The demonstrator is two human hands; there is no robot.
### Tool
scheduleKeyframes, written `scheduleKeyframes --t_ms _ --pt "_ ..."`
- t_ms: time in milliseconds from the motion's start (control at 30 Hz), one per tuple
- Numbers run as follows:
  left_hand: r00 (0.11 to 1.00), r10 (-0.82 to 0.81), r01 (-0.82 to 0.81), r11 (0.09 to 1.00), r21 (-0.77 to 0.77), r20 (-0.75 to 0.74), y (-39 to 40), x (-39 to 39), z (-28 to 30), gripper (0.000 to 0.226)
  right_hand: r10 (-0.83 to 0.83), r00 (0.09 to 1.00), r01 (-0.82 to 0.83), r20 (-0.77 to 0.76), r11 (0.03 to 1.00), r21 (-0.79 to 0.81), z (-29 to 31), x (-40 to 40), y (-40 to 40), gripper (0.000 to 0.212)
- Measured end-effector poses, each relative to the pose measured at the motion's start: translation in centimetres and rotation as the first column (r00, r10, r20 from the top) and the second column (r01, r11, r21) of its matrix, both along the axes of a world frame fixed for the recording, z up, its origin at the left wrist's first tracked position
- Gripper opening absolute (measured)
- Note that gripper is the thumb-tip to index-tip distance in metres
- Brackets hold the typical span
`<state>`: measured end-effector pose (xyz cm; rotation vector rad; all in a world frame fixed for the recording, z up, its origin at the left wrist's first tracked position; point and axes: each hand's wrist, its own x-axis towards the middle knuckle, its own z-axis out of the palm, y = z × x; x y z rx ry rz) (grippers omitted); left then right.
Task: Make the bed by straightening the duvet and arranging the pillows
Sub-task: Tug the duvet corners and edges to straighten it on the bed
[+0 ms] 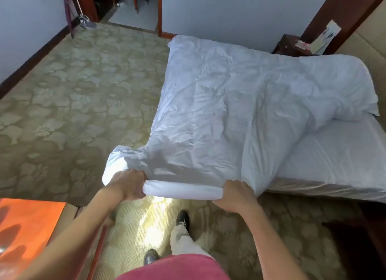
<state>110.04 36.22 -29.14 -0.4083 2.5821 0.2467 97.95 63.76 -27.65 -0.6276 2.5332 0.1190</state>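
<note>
A person in a pink top and pale trousers is standing at the near end of a bed, both bare arms reaching forward. The left hand (129, 183) is gripping the near edge of a crumpled white fabric duvet (227, 104), fingers curled tightly over the rolled hem, and the right hand (237, 193) is clamping the same hem a little further right. The stretch of hem between the two hands is hanging lifted in the air, clear of the mattress, over the patterned beige carpet (79, 96).

The duvet is lying bunched toward the left and far side of the bed, its near-left corner drooping past the left hand. On the right it is leaving a white fitted sheet (334, 154) uncovered. A swollen hump at the far right is hiding whatever is lying under it; whether that is a pillow cannot be told.

A dark wooden nightstand (290, 46) is sitting at the far right, half hidden behind the duvet, with blurred papers on top. An orange glossy surface (27, 227) is cut off at the near left. The dark shoes are partly hidden by the pink top.
</note>
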Motion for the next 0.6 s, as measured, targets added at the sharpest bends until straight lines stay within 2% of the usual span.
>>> scheduleKeyframes --t_ms 133,200,233,300,333,367,433,467,533,600 --pt "0.999 -0.013 0.013 1.000 -0.019 -0.030 0.2 3.9 0.2 0.020 -0.048 0.999 0.047 0.019 0.998 0.036 0.6 4.2 0.9 0.033" --pt "0.992 -0.013 0.006 0.998 -0.057 -0.124 0.7 5.3 0.7 0.019 -0.065 0.998 0.065 0.022 0.997 0.039 1.8 4.3 1.0 0.036" --pt "0.970 -0.043 0.022 0.996 -0.086 -0.239 0.9 5.8 0.8 0.021 -0.077 0.997 0.077 0.014 0.997 0.025 2.4 4.2 1.1 0.038" --pt "0.841 -0.164 0.132 0.986 -0.099 -0.516 0.7 6.3 1.0 0.029 -0.112 0.994 0.112 0.011 0.993 -0.022 3.1 4.1 1.3 0.042" --pt "0.772 -0.208 0.187 0.977 -0.099 -0.601 0.5 6.5 1.2 0.027 -0.131 0.991 0.132 0.028 0.990 -0.043 3.0 4.1 1.3 0.045" --pt "0.742 -0.217 0.224 0.972 -0.070 -0.635 0.2 6.5 1.6 0.021 -0.145 0.988 0.147 0.050 0.987 -0.056 3.0 4.0 1.3 0.047" --pt "0.792 -0.110 0.182 0.982 0.060 -0.600 0.1 6.3 2.9 0.012 -0.165 0.982 0.172 0.092 0.983 -0.071 3.1 3.5 1.0 0.051" --pt "0.816 -0.024 0.134 0.980 0.148 -0.577 0.4 6.3 3.5 0.017 -0.178 0.979 0.187 0.102 0.979 -0.079 3.4 2.9 1.0 0.052" --pt "0.829 0.135 0.087 0.927 0.364 -0.542 1.4 6.3 4.1 0.028 -0.184 0.978 0.192 0.102 0.979 -0.065 4.8 1.7 1.1 0.050" --pt "0.890 0.212 0.026 0.860 0.509 -0.405 2.5 6.1 4.4 0.025 -0.180 0.979 0.182 0.091 0.983 -0.022 6.2 0.7 1.6 0.048"
